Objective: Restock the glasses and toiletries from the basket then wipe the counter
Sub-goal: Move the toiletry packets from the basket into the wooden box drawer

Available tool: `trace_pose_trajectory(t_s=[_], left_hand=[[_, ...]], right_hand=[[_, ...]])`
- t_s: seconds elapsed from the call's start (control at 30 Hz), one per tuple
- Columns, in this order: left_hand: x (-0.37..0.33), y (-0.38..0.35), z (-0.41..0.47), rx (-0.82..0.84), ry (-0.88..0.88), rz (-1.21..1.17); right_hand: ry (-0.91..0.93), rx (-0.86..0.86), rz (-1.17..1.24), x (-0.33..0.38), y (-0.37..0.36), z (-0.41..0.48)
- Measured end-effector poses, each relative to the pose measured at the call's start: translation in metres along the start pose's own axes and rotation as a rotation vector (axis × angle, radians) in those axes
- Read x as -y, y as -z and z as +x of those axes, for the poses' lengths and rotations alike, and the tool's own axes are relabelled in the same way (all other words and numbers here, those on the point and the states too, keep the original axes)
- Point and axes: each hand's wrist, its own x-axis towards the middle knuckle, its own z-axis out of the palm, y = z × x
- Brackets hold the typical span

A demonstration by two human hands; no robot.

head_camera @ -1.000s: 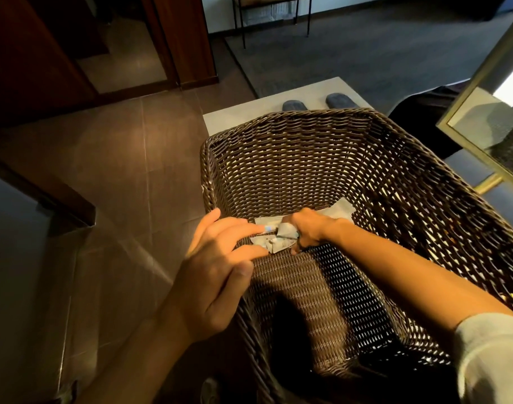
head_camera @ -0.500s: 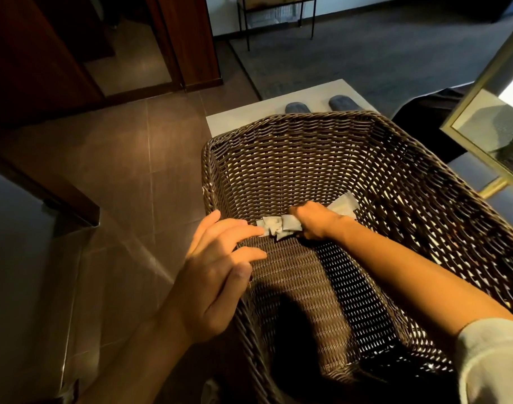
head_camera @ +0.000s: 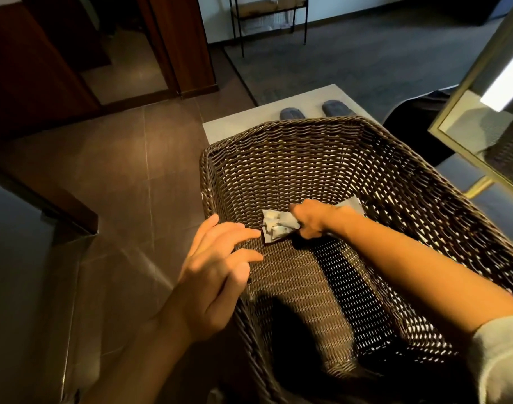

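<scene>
A dark brown wicker basket point(head_camera: 307, 147) fills the middle and right of the head view. Deep inside it, my right hand point(head_camera: 310, 218) is closed on a bunch of small pale toiletry packets point(head_camera: 277, 227). A further pale packet point(head_camera: 351, 204) shows behind my right wrist on the basket floor. My left hand point(head_camera: 217, 275) hovers at the basket's left rim with its fingers apart and nothing in it.
Brown floor tiles point(head_camera: 127, 176) spread to the left. A white mat point(head_camera: 249, 118) with a pair of grey slippers point(head_camera: 313, 110) lies beyond the basket. A gold-framed mirror point(head_camera: 482, 123) stands at the right, a dark counter edge point(head_camera: 39, 199) at the left.
My right hand has gathered the packets into a tighter bunch and lifted them slightly off the basket floor. My left hand has stayed at the rim.
</scene>
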Motion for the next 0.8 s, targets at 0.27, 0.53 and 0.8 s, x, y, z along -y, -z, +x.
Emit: trace_pose_trajectory(t_s=[0.27, 0.53, 0.8], left_hand=[[-0.001, 0.008, -0.001, 0.097, 0.001, 0.020], [0.003, 0.006, 0.000, 0.087, -0.051, 0.039], [0.017, -0.004, 0.002, 0.018, -0.102, 0.049]], right_hand=[[-0.081, -0.179, -0.083, 0.022, 0.055, -0.084], [-0.235, -0.374, -0.046, 0.055, 0.076, -0.252], [-0.688, -0.580, 0.066, 0.093, -0.014, -0.344]])
